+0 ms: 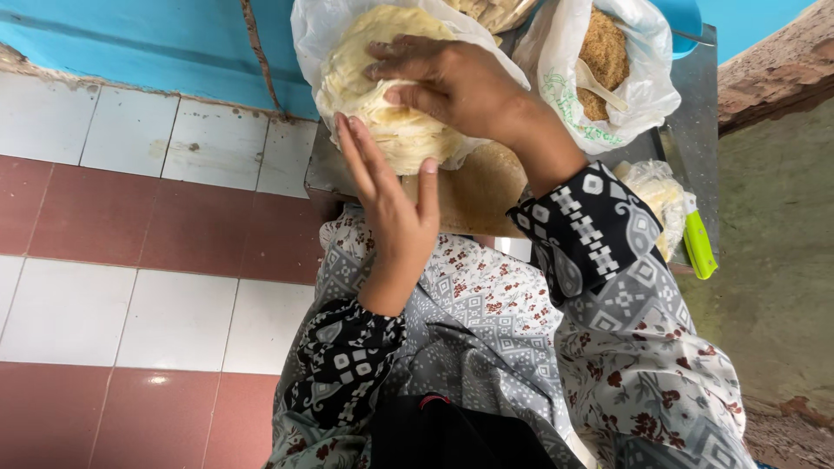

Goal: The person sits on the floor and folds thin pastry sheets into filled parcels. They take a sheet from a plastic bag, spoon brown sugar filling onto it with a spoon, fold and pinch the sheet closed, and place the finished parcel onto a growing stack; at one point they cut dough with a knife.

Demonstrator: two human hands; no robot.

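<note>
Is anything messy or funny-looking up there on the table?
Nothing looks spilled or broken. Both hands, left hand and right hand, press on the pale flatbread stack in its white bag. A spoon sits in the brown crumbs.

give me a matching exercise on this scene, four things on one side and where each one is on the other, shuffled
Things:
1. pale round stack of thin flatbreads
2. small light plastic spoon
3. bright green knife handle
4. round tan wooden board

Places:
A. at the right edge of the metal table, beside a small clear bag of pale food
B. under the flatbread stack, at the table's near edge
C. in a white plastic bag, between the left hand and right hand
D. in an open bag of brown crumbs

Pairs: 1-C, 2-D, 3-A, 4-B
</note>
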